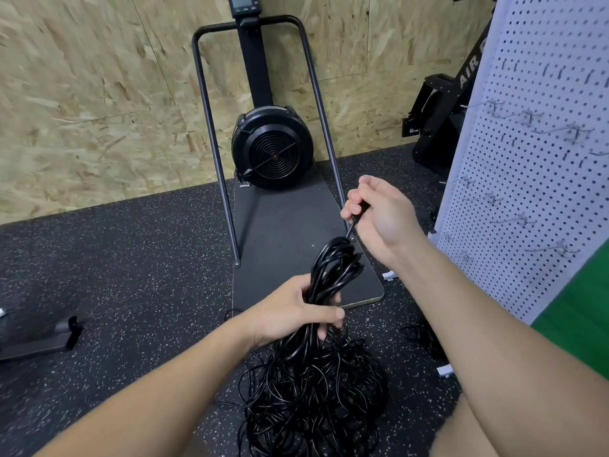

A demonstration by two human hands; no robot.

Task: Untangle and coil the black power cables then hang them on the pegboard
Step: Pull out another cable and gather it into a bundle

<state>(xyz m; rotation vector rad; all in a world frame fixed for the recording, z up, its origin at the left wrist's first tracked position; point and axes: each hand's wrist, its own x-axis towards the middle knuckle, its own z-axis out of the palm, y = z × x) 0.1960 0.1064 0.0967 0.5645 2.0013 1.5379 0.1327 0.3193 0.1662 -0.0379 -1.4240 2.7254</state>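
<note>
I'm feeding 1 strand up out of the black power cables, heaped on the floor just below my hands. Best to draw slowly and let loops fall free, not yank. My left hand is clenching the gathered bundle; my right hand is pinching the strand, fingers curled tight. The pegboard is waiting at the right.

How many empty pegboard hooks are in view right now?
About 9, all bare, on the white pegboard: three stepping down its upper part, two mid-height, one lower, three small near the bottom. Blur and the frame's right edge may hide more.
</note>
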